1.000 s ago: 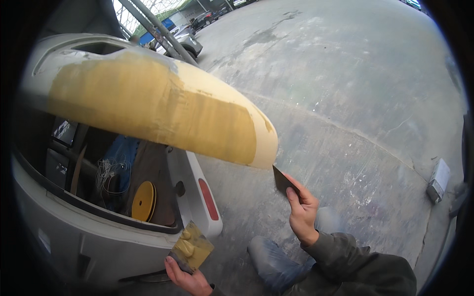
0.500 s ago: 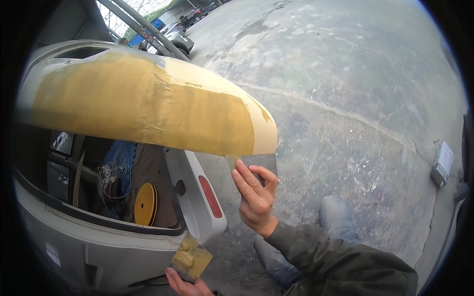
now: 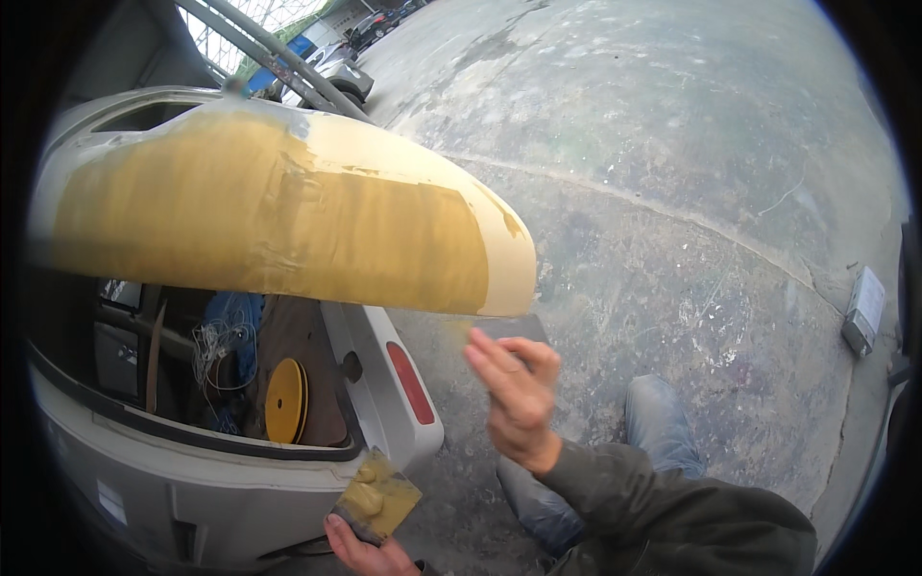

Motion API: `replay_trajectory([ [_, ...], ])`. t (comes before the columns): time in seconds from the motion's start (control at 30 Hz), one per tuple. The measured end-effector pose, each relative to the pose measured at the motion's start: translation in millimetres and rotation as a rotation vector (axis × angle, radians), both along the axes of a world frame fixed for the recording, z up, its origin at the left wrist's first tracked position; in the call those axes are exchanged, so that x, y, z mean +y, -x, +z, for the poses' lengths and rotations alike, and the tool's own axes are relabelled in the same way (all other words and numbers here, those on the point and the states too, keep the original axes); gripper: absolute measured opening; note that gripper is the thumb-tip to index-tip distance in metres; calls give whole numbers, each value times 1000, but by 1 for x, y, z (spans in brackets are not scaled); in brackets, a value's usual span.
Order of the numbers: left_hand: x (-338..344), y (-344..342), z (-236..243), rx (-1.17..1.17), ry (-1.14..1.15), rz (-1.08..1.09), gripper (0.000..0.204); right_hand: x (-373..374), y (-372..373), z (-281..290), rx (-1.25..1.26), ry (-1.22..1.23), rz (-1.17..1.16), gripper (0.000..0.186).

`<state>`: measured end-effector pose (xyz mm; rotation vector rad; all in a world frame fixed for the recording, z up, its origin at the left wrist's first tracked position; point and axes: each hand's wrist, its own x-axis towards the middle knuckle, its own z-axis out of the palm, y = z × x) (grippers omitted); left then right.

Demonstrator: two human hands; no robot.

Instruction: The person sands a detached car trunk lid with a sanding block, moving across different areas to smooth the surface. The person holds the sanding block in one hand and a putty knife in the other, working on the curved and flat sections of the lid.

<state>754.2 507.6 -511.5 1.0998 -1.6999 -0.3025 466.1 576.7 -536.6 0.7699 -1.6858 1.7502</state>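
In my right hand (image 3: 523, 398) is a flat grey putty spreader (image 3: 509, 330), pinched between thumb and fingers, with a yellow smear at its left corner. It is just below the lower right edge of a raised vehicle panel (image 3: 512, 274); whether they touch I cannot tell. Yellow-brown filler (image 3: 384, 230) coats much of that panel, over a cream and grey surface. Low in the view, my left hand (image 3: 363, 552) grips the bottom corner of a square putty plate (image 3: 386, 507), which carries lumps of yellow putty (image 3: 361, 499).
Under the panel, the vehicle's open rear (image 3: 240, 451) holds a yellow disc (image 3: 285, 400) and tangled white cable (image 3: 226, 350). A red tail light (image 3: 410, 384) sits on its corner. A grey box (image 3: 864, 312) lies on the concrete floor (image 3: 691, 192). Metal posts (image 3: 279, 58) and parked cars stand behind.
My right hand and the spreader have moved slightly right and down from the panel's lower edge. My left hand holds the putty plate almost where it was.
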Motion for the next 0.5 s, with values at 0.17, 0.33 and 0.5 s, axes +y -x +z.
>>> replay_trajectory([
  [0.17,-2,14,-5,136,-100,-309,44,55,54,12,-348,184,370,32],
  [0.33,33,99,31,145,-352,-694,35,117,64,36,-532,95,1548,32],
  [0.5,26,104,18,261,-254,-630,35,126,86,27,-342,-191,1615,39],
])
